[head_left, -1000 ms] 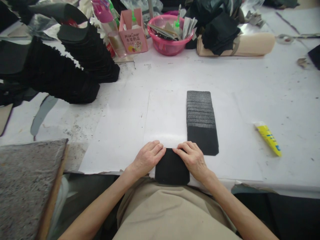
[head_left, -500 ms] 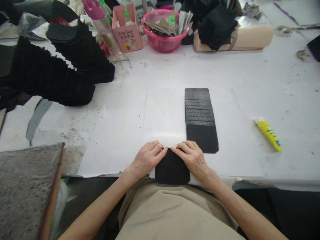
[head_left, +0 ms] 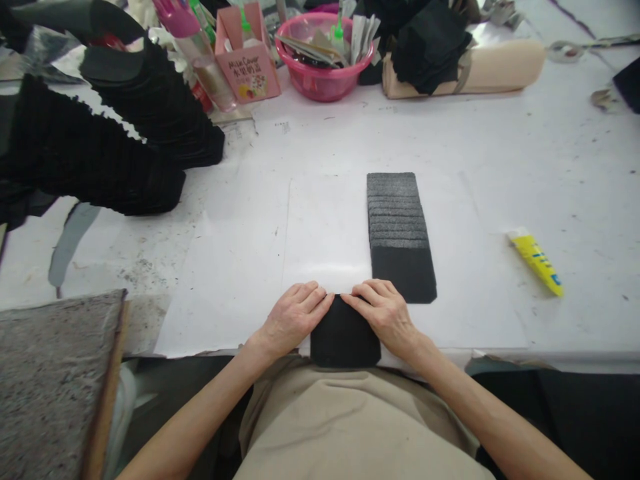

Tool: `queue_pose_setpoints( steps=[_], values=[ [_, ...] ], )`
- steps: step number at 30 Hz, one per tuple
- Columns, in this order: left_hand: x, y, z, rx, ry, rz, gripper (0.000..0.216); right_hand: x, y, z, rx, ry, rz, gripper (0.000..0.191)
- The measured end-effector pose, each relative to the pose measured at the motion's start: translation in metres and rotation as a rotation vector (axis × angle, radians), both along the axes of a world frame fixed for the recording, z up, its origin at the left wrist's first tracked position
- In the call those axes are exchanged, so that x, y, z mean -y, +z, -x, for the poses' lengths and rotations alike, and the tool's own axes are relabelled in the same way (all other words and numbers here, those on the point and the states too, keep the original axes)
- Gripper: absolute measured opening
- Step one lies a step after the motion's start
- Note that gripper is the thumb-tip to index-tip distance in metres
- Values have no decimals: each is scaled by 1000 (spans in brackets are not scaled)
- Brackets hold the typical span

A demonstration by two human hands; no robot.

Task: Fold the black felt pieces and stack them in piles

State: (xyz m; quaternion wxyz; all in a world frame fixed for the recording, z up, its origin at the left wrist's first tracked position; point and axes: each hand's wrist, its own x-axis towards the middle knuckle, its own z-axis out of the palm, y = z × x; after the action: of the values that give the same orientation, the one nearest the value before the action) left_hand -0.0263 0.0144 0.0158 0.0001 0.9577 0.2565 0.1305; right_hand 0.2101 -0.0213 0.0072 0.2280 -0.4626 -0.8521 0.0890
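A black fabric piece [head_left: 345,337] lies at the table's front edge, its near end hanging close to my lap. My left hand [head_left: 296,313] is closed on its upper left corner, fingers pressed along the far edge. Opposite it, my right hand [head_left: 383,310] pinches the upper right corner the same way. The thumbs and what lies under the fingers are partly hidden. Just beyond my right hand is a row of overlapping black pieces [head_left: 403,273], with grey speckled strips showing at their far ends.
A yellow tube [head_left: 537,262] lies to the right. Tall stacks of black pieces [head_left: 100,147] stand at the left, above a grey board [head_left: 55,380]. At the back are a pink box [head_left: 250,67], a pink basin [head_left: 327,83] and a beige roll [head_left: 500,69].
Both hands keep nearly the same place and grip on the black fabric piece. The view has shifted slightly, so the items on the table appear a little displaced.
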Motion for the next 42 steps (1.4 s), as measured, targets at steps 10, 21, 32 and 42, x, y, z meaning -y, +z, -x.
queue_pose_setpoints(
  steps=[10, 21, 32, 42],
  values=[
    [2, 0, 6, 31, 4, 18, 24, -2, 3, -6, 10, 13, -15, 24],
    [9, -4, 14, 34, 55, 28, 25, -3, 3, -18, 13, 34, -63, 21],
    [8, 21, -4, -371, 56, 94, 58, -3, 5, -22, 5, 37, -76, 22],
    [10, 29, -19, -435, 87, 101, 59, 0, 3, -31, 30, 25, -66, 22]
  ],
)
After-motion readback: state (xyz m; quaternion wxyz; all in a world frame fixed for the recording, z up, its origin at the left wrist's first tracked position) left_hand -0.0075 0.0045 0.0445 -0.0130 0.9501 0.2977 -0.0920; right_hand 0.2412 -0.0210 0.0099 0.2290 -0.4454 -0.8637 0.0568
